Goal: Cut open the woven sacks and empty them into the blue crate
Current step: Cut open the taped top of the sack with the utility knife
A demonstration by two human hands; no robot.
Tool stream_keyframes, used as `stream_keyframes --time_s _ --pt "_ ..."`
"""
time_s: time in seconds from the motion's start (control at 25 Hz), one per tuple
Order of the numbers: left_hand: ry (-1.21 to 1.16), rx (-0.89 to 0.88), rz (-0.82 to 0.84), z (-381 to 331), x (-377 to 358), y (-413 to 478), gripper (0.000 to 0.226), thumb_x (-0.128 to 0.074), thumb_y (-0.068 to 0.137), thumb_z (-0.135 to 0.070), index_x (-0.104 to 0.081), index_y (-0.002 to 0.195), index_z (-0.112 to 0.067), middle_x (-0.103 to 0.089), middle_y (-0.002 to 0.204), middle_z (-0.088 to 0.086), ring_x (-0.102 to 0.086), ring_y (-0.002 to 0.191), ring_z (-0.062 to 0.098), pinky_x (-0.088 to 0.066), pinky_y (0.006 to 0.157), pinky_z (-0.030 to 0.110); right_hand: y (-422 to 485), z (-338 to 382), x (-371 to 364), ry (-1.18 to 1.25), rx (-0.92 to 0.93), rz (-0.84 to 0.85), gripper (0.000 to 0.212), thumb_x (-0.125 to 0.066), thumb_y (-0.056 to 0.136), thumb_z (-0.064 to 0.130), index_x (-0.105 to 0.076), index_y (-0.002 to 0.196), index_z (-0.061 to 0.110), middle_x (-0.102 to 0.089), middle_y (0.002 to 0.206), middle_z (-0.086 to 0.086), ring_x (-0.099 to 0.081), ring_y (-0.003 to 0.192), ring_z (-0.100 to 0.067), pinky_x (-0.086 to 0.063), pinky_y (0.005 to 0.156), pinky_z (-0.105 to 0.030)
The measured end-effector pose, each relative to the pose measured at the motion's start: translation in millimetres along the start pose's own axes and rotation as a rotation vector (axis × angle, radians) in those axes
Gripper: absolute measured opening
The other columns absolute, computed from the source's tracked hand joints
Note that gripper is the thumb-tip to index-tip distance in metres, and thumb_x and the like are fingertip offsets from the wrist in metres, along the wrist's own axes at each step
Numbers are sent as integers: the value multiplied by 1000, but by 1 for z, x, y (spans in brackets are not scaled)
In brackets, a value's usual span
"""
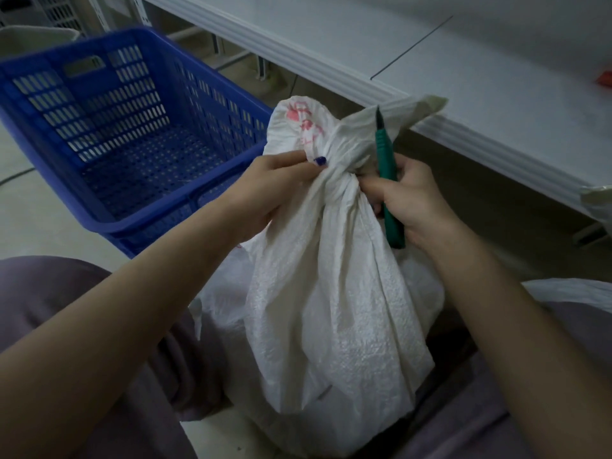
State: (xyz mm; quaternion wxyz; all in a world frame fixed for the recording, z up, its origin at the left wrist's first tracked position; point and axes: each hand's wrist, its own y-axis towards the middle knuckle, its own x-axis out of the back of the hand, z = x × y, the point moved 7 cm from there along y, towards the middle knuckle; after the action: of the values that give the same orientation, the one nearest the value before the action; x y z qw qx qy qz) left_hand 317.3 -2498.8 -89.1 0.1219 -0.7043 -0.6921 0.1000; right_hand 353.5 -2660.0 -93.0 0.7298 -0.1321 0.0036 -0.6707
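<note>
Woven sack (pixel 331 293) upright between the legs (pixel 59 293), long axis vertical, knotted neck (pixel 341 180) uppermost. Left hand (pixel 275 190) pinching the neck from the left; right hand (pixel 410 200) gripping the green knife (pixel 387 180), blade up, just right of the knot. Blue crate (pixel 109 223) ahead-left.

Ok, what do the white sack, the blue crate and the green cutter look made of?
White sack: woven plastic fabric, it seems; matte, fine crinkly weave texture.
Blue crate: rigid moulded plastic, slight sheen, slotted walls and perforated floor.
Green cutter: smooth handle, probably plastic; dark pointed tip, possibly metal, too dim to confirm.
</note>
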Motion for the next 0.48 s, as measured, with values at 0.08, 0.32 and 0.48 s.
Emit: stream_keyframes --time_s 0.08,0.32,0.48 --pt "77 -43 0 0 -1 2 23 -62 89 -19 -65 68 -28 -67 64 -15 -65 65 -1 -54 64 15 3 -8 -1 -72 -37 -20 23 -68 83 7 -60 103 14 -64 89 -1 -62 79 -12 -50 71 -22" --pt "131 -153 -49 -9 11 2 36 -52 90 -1 -66 72 -29 -70 70 -7 -62 74 11 -51 72 21 5 4 4 64 -12 -86 6 -65 83 13 -62 83 18 -64 76 2 -58 62 -8 -46 55 -17" --pt "639 -406 -203 -22 19 1 26 -50 85 -3 -72 95 -11 -70 77 14 -63 69 19 -53 72 32 2 14 -4 35 -19 11 31 -74 75 36 -65 92 12 -67 74 2 -51 47 -8 -43 50 -23"
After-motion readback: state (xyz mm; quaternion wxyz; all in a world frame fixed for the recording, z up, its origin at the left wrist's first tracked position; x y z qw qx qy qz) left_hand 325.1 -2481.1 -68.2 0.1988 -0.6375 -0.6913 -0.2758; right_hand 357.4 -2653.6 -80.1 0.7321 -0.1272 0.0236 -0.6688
